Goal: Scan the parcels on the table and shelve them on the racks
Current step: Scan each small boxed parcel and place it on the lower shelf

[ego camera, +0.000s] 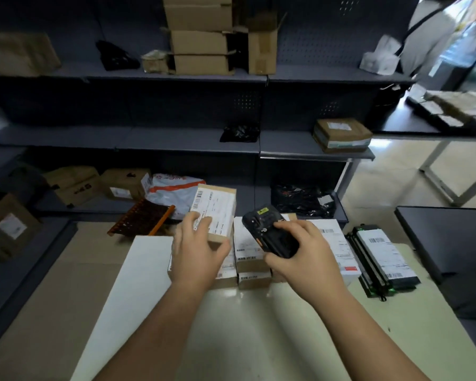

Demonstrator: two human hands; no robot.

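Head view looks down over dark racks [149,138] that fill the far wall, with the pale bench [259,320] butted up against their lowest shelf. On the bench a tight cluster of labelled parcels [249,257] lies flat, and a black flat parcel [382,257] sits just beside it to the right.

The left hand [195,248] holds a small cardboard parcel [216,210] raised above the cluster. It is tipped so that its barcode label faces up, with the fingers [201,220] curled over the label's near corner and the thumb on the lower edge. The right hand [300,251] is wrapped around a black handheld scanner [270,233], whose head lies close beside the parcel.

The step in hand looks like scanning this one parcel; shelving has not begun for it. The next move likely calls for aiming the scanner at the barcode strip, which the left fingers leave uncovered, then reaching forward to a shelf.

The middle shelf offers the most room: a long bare stretch runs left of a black bag [239,133] and a taped box [341,134]. The lowest shelf is crowded with boxes, and its lip sits right at the bench's far edge, so the lift should clear that lip.
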